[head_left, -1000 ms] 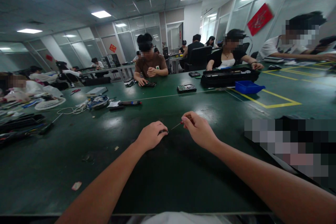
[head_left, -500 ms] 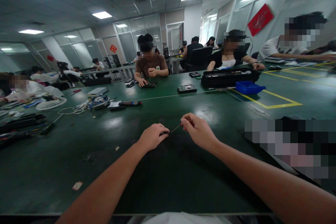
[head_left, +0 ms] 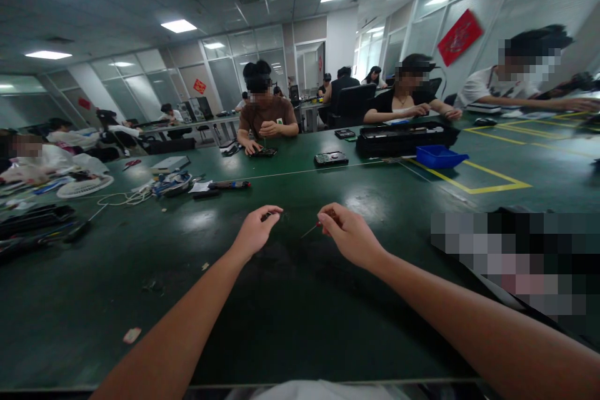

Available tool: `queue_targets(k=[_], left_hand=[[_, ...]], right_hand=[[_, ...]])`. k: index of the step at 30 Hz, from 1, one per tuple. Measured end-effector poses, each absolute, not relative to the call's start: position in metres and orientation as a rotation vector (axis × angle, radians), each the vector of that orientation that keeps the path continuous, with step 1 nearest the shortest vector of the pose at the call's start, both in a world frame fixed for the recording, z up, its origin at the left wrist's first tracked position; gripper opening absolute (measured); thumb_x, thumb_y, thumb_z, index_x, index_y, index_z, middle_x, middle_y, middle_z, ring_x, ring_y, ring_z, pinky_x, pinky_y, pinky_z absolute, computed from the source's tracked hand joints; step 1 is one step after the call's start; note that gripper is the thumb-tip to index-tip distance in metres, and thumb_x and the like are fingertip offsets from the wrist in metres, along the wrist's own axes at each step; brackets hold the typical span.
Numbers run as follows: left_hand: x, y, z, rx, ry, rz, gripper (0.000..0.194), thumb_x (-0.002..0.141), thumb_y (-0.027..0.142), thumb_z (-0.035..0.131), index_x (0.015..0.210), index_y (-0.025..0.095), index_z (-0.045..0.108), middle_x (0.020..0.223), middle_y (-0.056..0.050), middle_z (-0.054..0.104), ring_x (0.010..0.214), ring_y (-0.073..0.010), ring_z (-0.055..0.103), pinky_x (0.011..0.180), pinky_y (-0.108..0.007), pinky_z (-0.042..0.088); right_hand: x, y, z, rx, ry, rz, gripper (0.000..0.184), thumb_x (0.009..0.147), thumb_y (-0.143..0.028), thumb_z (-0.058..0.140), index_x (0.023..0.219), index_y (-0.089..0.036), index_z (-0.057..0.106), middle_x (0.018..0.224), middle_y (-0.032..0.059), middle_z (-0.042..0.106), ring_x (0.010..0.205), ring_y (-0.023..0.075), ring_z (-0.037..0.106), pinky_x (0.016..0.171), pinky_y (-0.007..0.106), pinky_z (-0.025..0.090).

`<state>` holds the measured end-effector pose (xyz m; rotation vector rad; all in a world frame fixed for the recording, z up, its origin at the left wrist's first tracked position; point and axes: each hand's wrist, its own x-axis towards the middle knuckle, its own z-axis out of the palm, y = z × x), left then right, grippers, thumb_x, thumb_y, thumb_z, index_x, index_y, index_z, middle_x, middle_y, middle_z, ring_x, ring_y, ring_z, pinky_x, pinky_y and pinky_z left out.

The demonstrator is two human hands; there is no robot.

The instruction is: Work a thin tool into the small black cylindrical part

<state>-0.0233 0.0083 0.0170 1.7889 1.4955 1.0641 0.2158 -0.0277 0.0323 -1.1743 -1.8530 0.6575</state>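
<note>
My right hand [head_left: 350,232] is closed round the red handle of a thin screwdriver [head_left: 310,230]. Its bare metal shaft points down and left over the green tabletop [head_left: 300,319], the tip apart from my other hand. To the left, my left hand [head_left: 255,229] is raised a little with thumb and fingers pinched together. Something small and dark shows at those fingertips, too small to name. Between the two hands lies a gap of bench surface.
Beyond my hands lie a hard drive [head_left: 331,158], a long black housing [head_left: 407,139] and a blue tray [head_left: 440,156]. A red-tipped tool [head_left: 229,185] and tangled cables [head_left: 171,184] lie to the left. A co-worker [head_left: 268,114] works opposite. A pixelated patch [head_left: 515,256] hides the right side.
My left hand has moved left and up, away from the screwdriver tip, with its fingers pinched. My right hand has stayed nearly in place with the screwdriver.
</note>
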Motion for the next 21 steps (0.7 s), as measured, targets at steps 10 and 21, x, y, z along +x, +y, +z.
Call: queue_targets(k=[10,21], left_hand=[[-0.117,0.021,0.049,0.882,1.265,1.588,0.030,0.071,0.022,0.058,0.100,0.017,0.065,0.083,-0.002,0.057,0.059,-0.0107,0.050,0.042,-0.018,0.031],[-0.250,-0.022,0.073,0.561,1.506,1.971,0.016,0.078,0.012,0.039,0.077,0.013,0.055,0.061,0.001,0.052,0.054,-0.0104,0.046,0.047,-0.019,0.031]], right_hand=[[0.216,-0.026,0.031,-1.159,-1.852,0.659,0.019,0.095,-0.033,0.047,0.093,-0.020,0.061,0.074,0.0008,0.066,0.069,0.0159,0.062,0.065,0.029,0.044],[0.215,-0.027,0.031,-1.169,-1.854,0.699,0.021,0.096,-0.034,0.045,0.094,-0.020,0.061,0.077,0.0021,0.066,0.071,0.0162,0.062,0.067,0.030,0.045]])
